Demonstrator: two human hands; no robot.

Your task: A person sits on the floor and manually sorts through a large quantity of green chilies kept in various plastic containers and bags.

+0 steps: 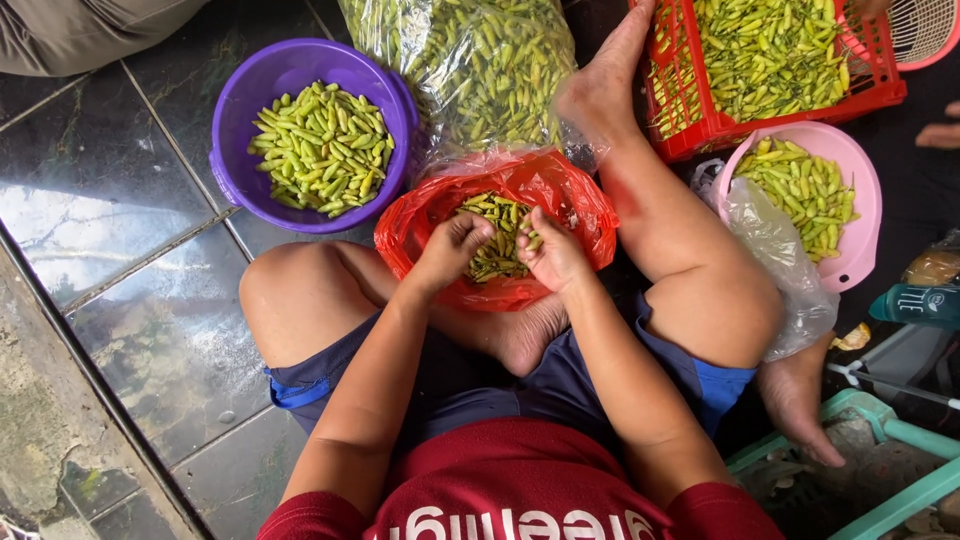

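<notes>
Here the person sits on the tiled floor [130,230] with both hands brought together over a red plastic bag [570,205] that lies open between the bent legs. The left hand [453,247] is curled, its fingers closed around a small green chili at the bag's mouth; the right hand [550,252] is curled as well, fingertips pinching at the same spot, so that the two hands almost touch. What exactly the right hand grips is too small to tell, though a green chili shows at its fingertips. Directly beneath the hands, inside the red bag, lies a heap of green chilies [497,240].

Beyond the left hand and off to its side stands a purple bowl [270,70] filled with green chilies, just beside the red bag. Straight ahead of both hands, past the bag, a large clear plastic sack [470,60] bulges with more chilies and touches the red bag's far edge. Further out beyond the right hand sits a red crate [690,130] of yellow-green chilies, with the person's foot [605,85] resting against its near corner. To the right of the right hand, past the raised knee, a pink bowl [865,200] holds another portion of chilies, with a crumpled clear bag [775,260] draped at its near side.
</notes>
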